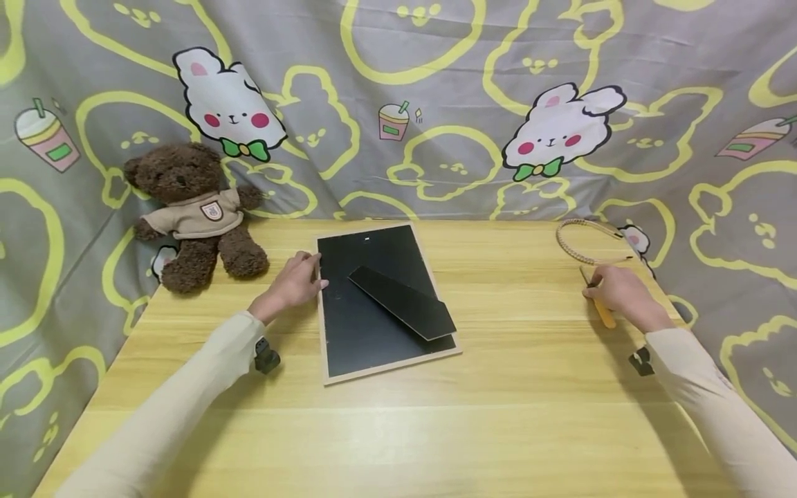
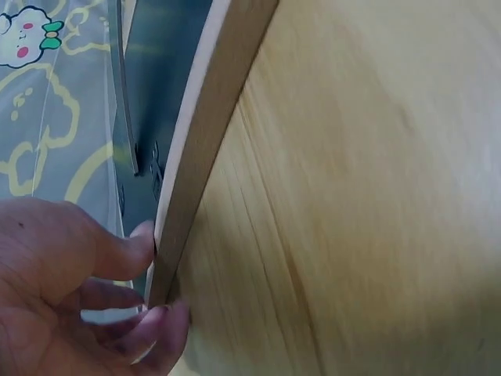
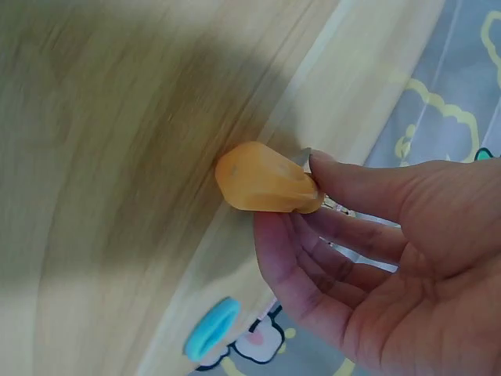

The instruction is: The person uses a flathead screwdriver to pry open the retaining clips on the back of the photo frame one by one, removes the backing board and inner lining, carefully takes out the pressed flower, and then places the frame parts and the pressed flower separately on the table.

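Observation:
A picture frame [image 1: 349,332] with a black back and a pale wooden rim lies face down on the table, its black stand leg [image 1: 405,304] slanting across it. At its left edge, my left hand [image 1: 295,280] pinches the rim; the left wrist view shows the thumb on top and curled fingers against the wooden side [image 2: 192,164]. Far to the right, my right hand [image 1: 623,294] holds an orange-handled tool [image 1: 604,315] between thumb and fingers. The handle's broad end [image 3: 254,178] faces the right wrist camera, while a thin metal part shows beyond; its exact kind is unclear.
A brown teddy bear [image 1: 202,214] in a beige shirt sits at the back left. Behind my right hand lies a braided headband [image 1: 575,242]. A small turquoise object [image 3: 213,329] rests near the table edge. Patterned cloth [image 1: 448,104] hangs along the back and sides.

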